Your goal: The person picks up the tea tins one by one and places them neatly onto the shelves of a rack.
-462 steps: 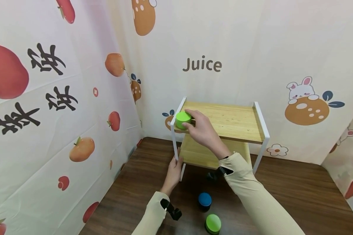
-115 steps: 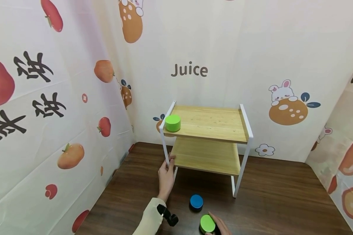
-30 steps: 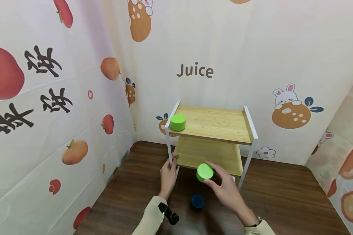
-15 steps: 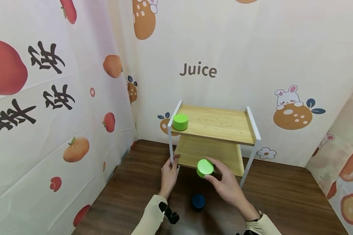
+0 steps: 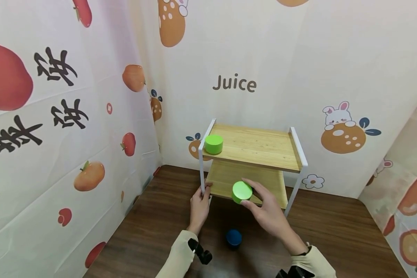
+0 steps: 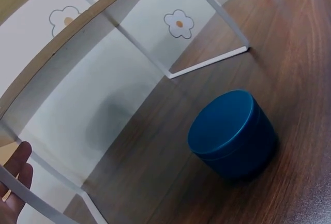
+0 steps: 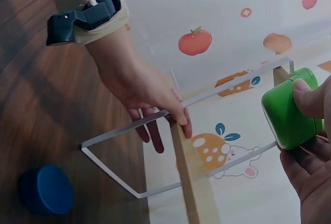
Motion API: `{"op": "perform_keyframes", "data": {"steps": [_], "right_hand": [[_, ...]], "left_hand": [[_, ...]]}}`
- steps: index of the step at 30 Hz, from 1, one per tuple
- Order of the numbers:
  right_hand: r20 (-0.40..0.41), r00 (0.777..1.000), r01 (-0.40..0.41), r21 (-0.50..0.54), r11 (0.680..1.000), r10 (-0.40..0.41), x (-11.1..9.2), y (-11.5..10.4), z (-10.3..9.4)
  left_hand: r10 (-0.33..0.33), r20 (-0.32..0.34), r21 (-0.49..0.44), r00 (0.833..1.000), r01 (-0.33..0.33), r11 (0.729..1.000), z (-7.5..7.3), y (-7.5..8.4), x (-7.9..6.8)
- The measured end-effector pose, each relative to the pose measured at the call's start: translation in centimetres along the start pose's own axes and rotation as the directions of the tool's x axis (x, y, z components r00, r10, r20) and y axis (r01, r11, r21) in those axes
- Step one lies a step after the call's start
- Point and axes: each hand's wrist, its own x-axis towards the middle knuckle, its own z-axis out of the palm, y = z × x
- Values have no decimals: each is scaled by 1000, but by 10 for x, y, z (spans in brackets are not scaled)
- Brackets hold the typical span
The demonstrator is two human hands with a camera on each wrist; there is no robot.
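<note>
My right hand [image 5: 269, 214] pinches a round green tin [image 5: 242, 192] between thumb and fingers. It is in the air before the front edge of the lower board. On the left, my left hand [image 5: 199, 204] grips the two-tier wooden shelf [image 5: 257, 146] where its white front leg meets the lower board; the right wrist view shows the thumb at the board's edge. A second green tin [image 5: 213, 144] sits at the front left corner of the top board. In the left wrist view, a round blue tin [image 6: 232, 133] stands on the table.
The dark wooden table [image 5: 326, 239] runs under the shelf and out to both sides. Printed fabric walls [image 5: 278, 58] close in the back and sides. The shelf's white right leg [image 5: 295, 191] stands close beyond my right hand.
Earlier my right hand was at the first green tin on the top board, then at the second on the table. It has since lifted that one to the lower board. My left hand stays.
</note>
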Motion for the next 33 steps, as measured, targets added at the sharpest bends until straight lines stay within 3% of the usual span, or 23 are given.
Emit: {"op": "perform_keyframes", "data": {"steps": [7, 19, 33], "right_hand": [[-13, 999, 30, 14, 999, -29, 11, -17, -10], [-30, 988, 150, -28, 988, -151, 29, -33, -25], [-70, 986, 148, -50, 988, -151, 57, -45, -45]], "left_hand": [[-5, 4, -14, 1000, 5, 1000, 1, 0, 0], [17, -10, -6, 1000, -17, 1000, 1, 0, 1], [-25, -9, -2, 1000, 25, 1000, -1, 0, -2]]}}
